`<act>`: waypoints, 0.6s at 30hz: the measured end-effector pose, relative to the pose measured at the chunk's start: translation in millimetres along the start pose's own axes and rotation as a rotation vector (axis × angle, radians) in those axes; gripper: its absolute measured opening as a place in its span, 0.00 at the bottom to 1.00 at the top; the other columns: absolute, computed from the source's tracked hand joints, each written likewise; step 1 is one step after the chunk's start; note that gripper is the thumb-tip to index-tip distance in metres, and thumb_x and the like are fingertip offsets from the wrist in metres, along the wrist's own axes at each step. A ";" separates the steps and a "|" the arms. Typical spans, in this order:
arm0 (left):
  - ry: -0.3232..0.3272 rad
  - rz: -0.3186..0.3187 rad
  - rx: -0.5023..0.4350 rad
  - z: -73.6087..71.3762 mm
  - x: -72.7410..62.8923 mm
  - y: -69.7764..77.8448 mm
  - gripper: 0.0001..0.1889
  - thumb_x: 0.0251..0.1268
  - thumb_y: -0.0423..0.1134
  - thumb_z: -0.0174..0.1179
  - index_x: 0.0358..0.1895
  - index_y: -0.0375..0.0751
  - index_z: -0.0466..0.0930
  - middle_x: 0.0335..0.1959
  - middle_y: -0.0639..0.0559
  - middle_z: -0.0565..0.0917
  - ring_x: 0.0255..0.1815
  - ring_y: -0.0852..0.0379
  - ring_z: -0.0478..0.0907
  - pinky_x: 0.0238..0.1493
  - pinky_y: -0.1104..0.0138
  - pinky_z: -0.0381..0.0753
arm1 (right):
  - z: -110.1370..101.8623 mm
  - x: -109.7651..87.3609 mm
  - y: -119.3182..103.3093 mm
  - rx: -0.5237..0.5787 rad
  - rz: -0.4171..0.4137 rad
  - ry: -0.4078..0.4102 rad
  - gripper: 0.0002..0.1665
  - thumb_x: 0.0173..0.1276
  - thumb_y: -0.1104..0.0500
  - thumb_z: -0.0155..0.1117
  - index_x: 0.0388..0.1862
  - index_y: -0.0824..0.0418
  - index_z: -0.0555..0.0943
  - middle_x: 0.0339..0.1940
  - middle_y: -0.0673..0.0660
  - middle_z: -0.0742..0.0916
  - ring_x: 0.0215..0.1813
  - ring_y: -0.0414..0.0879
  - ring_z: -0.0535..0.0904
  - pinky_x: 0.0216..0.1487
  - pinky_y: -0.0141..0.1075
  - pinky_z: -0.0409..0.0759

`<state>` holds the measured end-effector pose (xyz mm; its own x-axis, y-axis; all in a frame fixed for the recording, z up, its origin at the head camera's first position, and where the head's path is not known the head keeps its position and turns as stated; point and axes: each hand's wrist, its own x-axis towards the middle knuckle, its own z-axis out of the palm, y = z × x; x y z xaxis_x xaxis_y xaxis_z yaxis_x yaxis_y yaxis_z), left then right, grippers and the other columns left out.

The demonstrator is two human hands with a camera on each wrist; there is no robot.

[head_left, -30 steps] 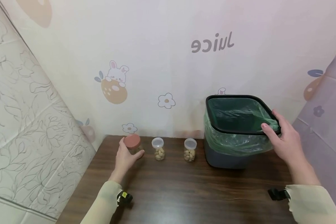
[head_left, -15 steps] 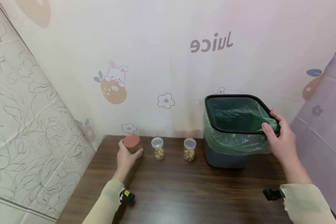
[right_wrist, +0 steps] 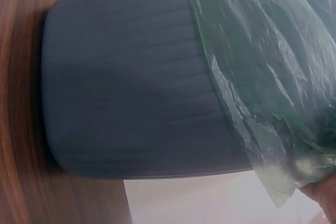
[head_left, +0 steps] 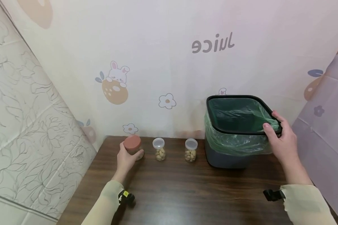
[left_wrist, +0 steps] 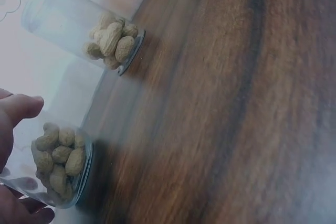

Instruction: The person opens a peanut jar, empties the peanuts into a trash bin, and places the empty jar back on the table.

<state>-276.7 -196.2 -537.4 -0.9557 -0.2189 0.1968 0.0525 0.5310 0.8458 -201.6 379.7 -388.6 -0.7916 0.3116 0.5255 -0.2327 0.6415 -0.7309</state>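
Note:
At the table's back left, my left hand grips a clear jar with a reddish-brown lid. Peanuts show inside that jar in the left wrist view, with the thumb on one side and fingers on the other. On the right, my right hand holds the black rim of a dark grey trash can, thumb over the front and fingers round the outer side. A green plastic bag lines the can and folds down over its outside. The can stands on the table.
Two clear jars with whitish lids, a left one and a right one, stand upright between the hands, each partly filled with peanuts. The dark wooden table meets a patterned wall covering close behind the jars.
Almost nothing moves. My right forearm has shifted slightly left while the hand keeps its hold on the rim; the left hand stays on its jar.

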 end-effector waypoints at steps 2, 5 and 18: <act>-0.001 -0.001 0.009 -2.3 -2.3 -0.1 0.52 0.59 0.50 0.84 0.79 0.36 0.61 0.73 0.33 0.77 0.74 0.35 0.75 0.74 0.40 0.72 | 0.3 -0.3 -0.5 -0.003 0.006 0.003 0.37 0.82 0.49 0.60 0.87 0.53 0.68 0.87 0.51 0.70 0.87 0.45 0.61 0.85 0.38 0.52; 0.002 0.010 0.017 -7.7 -5.2 -1.1 0.52 0.58 0.52 0.85 0.79 0.38 0.62 0.72 0.35 0.78 0.74 0.37 0.76 0.73 0.41 0.73 | 1.5 -0.5 -1.6 -0.009 0.008 0.004 0.37 0.83 0.48 0.60 0.87 0.53 0.68 0.87 0.52 0.70 0.87 0.47 0.61 0.85 0.39 0.52; 0.027 0.166 -0.060 -31.9 -22.7 19.6 0.49 0.55 0.48 0.86 0.77 0.43 0.66 0.70 0.45 0.77 0.71 0.45 0.76 0.72 0.43 0.73 | 1.2 -0.6 0.9 -0.004 0.025 -0.005 0.38 0.83 0.48 0.59 0.88 0.53 0.66 0.88 0.52 0.69 0.88 0.48 0.59 0.86 0.41 0.51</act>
<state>-244.8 -207.0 -509.5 -0.9246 -0.1545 0.3483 0.2267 0.5118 0.8287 -202.0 379.2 -390.1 -0.8000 0.3240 0.5050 -0.2108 0.6362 -0.7422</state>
